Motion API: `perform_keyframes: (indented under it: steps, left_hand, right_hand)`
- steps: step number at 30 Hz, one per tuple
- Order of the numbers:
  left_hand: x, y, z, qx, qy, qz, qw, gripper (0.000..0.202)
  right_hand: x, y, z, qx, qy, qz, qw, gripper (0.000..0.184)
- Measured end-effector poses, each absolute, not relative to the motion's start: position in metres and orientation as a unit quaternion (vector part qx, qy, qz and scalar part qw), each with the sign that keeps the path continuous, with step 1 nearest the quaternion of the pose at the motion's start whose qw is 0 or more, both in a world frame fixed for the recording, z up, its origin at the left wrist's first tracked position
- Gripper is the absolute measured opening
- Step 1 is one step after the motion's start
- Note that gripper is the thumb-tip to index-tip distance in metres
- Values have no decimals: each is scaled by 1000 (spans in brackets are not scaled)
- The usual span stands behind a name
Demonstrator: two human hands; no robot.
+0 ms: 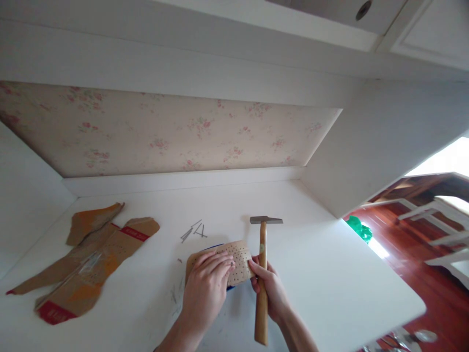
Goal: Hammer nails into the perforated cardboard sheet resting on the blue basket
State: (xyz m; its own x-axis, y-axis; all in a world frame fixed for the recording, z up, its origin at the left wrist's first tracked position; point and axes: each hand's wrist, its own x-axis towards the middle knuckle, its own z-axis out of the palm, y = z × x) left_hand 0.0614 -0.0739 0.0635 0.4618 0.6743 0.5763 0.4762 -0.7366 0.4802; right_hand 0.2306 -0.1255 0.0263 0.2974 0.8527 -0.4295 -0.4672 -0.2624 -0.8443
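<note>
A piece of brown cardboard dotted with many small holes lies over something with a blue edge, which it mostly hides. My left hand rests on the cardboard with its fingers bent together; a tiny dark spot shows at the fingertips, too small to name. In my right hand is a hammer, its wooden handle upright in the view and its metal head at the far end. The right thumb also touches the cardboard's right edge. Several loose nails lie just beyond the cardboard.
Torn cardboard pieces with red print lie at left on the white tabletop. More small bits are scattered left of my left hand. White panels and a flowered back wall enclose the surface. A green bag is on the red floor.
</note>
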Motion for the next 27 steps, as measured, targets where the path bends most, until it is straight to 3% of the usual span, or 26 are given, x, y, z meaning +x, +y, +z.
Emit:
perform_keyframes:
  steps: [18, 27]
  left_hand:
    - [61, -72, 62, 842, 344, 391, 142, 21]
    - [61, -72, 61, 842, 346, 385, 150, 22]
  right_hand:
    - [235, -126, 50, -581, -212, 536, 575, 34]
    - [247, -154, 63, -629, -249, 494, 547, 44]
